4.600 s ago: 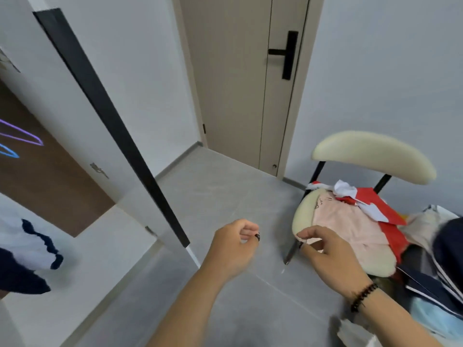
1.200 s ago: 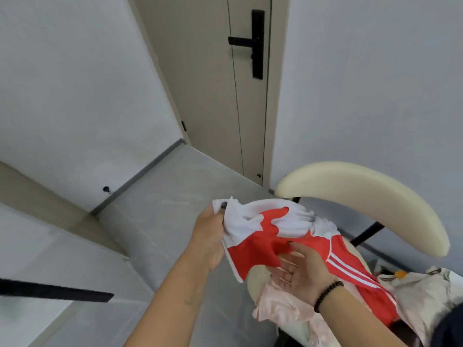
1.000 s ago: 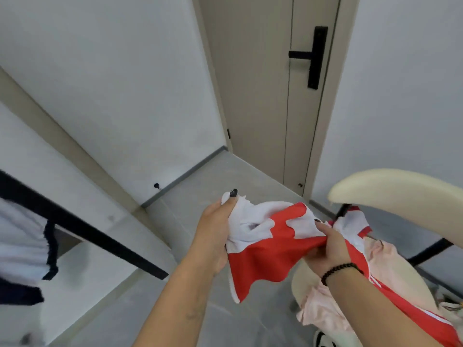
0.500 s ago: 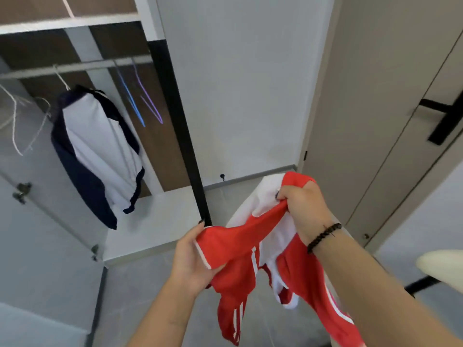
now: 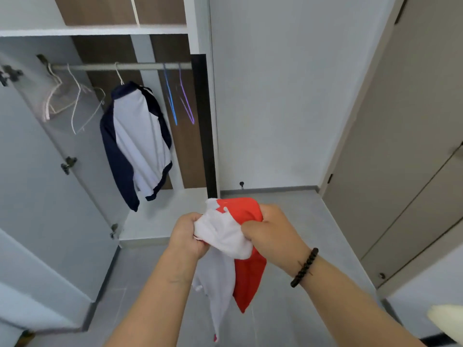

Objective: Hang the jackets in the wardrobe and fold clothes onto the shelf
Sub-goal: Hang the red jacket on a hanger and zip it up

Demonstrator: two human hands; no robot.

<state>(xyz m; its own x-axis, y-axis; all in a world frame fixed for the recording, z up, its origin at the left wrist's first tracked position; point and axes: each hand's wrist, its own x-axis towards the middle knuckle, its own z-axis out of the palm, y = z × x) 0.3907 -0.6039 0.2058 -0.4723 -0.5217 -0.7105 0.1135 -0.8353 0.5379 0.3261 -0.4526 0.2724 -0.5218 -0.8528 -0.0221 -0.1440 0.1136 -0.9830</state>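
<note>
I've got both hands up near centre w/ the red-and-white jacket [image 5: 233, 236] bunched between them. Left hand [image 5: 186, 234] grips the white part from the left, fingers curled tight into the cloth. Right hand [image 5: 271, 232] grips the top right, fingers wrapped round the red fabric, thumb across the white. A dark bead bracelet [image 5: 304, 267] sits on my right wrist. Rest of the jacket hangs below the hands, a white panel on the left and a red one on the right, clear of the floor [image 5: 288, 309].

Wardrobe [image 5: 198, 26] is far left, its door [image 5: 37, 196] swung open at the left. On the rail [image 5: 120, 67]: a navy-and-white jacket [image 5: 136, 144] on a hanger near the middle, hem just above the wardrobe's white bottom shelf [image 5: 160, 221]. Left of it a few bare white wire hangers [image 5: 75, 101]; right of it a blue hanger [image 5: 171, 101] and a purple hanger [image 5: 186, 101], both bare. White shelf board [image 5: 95, 30] runs above the rail.

Far wall is plain grey-white, w/ a beige room door [image 5: 413, 134] on the right. A cream chair edge [image 5: 448, 321] pokes in at bottom right.
</note>
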